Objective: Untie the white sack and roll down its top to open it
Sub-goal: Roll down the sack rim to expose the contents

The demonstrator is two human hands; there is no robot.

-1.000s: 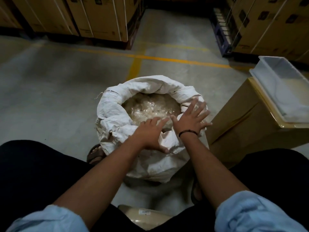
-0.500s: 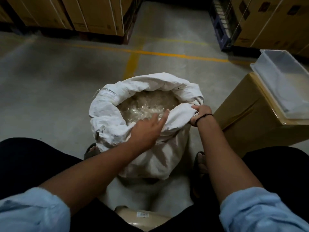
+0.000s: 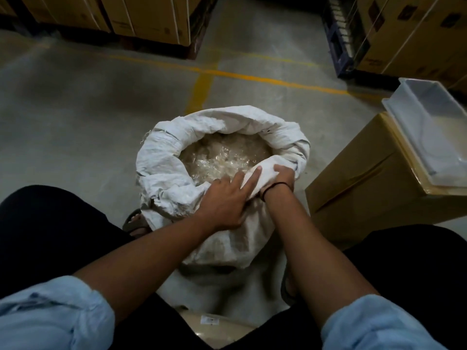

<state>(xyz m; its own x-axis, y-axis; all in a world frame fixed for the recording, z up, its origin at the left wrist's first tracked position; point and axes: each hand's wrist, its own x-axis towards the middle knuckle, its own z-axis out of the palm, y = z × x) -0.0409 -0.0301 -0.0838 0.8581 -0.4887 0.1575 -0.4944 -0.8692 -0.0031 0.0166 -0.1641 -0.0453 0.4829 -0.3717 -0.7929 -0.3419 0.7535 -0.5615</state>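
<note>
Head view: white sack stands open on the floor between the knees, top rolled down. Left hand presses the near rim, fingers extended. Right hand clenches the near-right rim.

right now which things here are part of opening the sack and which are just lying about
In the job:
white sack
left hand on its near rim
right hand gripping the rim

Lying about:
cardboard box
clear plastic tray on it
stacked cartons
</note>
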